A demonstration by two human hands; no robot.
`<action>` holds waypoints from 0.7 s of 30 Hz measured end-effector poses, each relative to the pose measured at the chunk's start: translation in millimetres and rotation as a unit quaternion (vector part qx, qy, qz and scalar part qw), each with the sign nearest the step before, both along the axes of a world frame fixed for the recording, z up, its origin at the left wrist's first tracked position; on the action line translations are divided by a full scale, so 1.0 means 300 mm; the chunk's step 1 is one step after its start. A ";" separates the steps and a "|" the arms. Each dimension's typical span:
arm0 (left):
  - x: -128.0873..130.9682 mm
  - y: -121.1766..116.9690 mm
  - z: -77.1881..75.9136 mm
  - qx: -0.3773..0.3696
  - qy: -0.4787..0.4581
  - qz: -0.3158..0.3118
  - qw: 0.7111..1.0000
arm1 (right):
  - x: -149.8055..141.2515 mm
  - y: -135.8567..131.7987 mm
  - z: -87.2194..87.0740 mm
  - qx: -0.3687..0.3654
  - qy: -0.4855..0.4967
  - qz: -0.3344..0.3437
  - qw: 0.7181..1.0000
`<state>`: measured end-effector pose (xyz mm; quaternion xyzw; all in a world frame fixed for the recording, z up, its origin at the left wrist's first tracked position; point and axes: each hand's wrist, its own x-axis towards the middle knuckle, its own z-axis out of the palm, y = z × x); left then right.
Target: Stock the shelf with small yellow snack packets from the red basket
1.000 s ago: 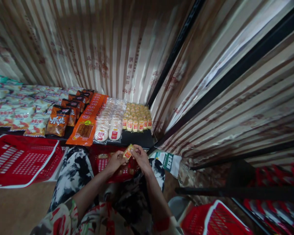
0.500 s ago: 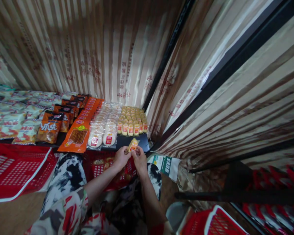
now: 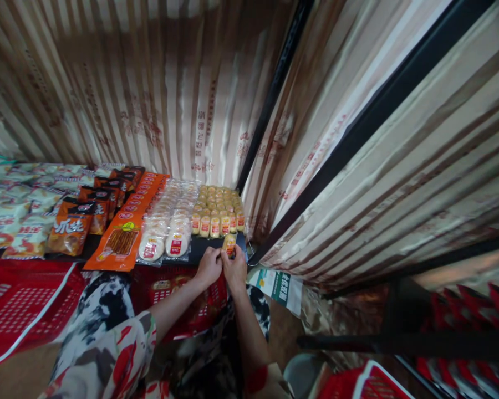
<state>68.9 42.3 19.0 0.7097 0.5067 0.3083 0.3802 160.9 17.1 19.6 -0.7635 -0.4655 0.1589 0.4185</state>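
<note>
Pointing toward the back of the black shelf (image 3: pixel 203 244), a small yellow packet (image 3: pixel 229 242) is held above that shelf's front right corner, its long axis running nearly front to back. Its near end is pinched by the right hand (image 3: pixel 235 271), so that the rest protrudes beyond the fingertips toward the shelf. Beside it, the left hand (image 3: pixel 209 267) is curled at the shelf's front edge; whether the packet is gripped there too cannot be told.
</note>
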 end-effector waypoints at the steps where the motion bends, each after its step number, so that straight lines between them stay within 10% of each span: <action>1: 0.005 0.001 -0.002 0.005 0.015 -0.005 1.000 | 0.004 0.007 -0.007 0.009 -0.016 -0.009 1.000; 21: 0.026 0.134 -0.045 0.350 0.289 -0.063 0.889 | 0.032 0.170 -0.047 0.097 -0.056 -0.124 0.986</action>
